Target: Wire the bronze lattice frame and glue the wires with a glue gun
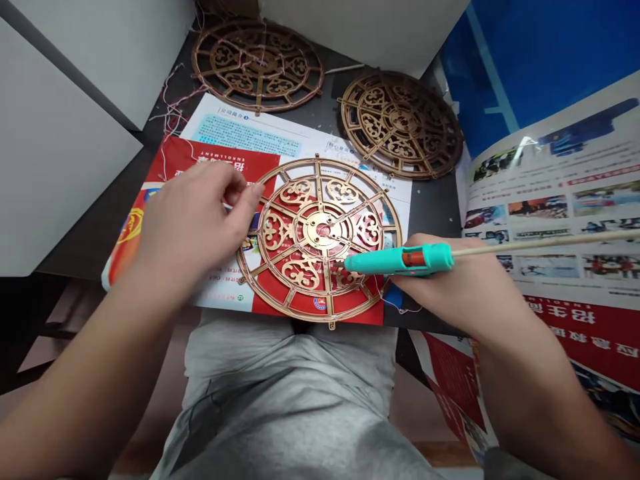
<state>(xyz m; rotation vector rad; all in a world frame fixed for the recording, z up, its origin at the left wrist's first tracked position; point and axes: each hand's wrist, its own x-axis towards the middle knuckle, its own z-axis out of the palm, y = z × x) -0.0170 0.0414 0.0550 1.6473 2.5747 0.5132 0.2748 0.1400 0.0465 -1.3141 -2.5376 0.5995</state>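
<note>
A round openwork wooden frame, with scrollwork and a ringed centre, lies flat before me, fine wires running along its rings. At its upper left rim, my left hand is closed with thumb and fingers together, gripping the edge; whether a thread is also pinched there I cannot tell. My right hand is wrapped around a teal hot glue gun, its nozzle pointing left over the frame's lower right spokes. A long pale glue stick sticks out of the gun's back. A loose thin wire hangs at the frame's lower right.
Printed brochures lie beneath the frame. Behind are two more places with round frames, a left one with tangled pink threads and a right stack. White panels wall the left and back; a poster sheet stands at right.
</note>
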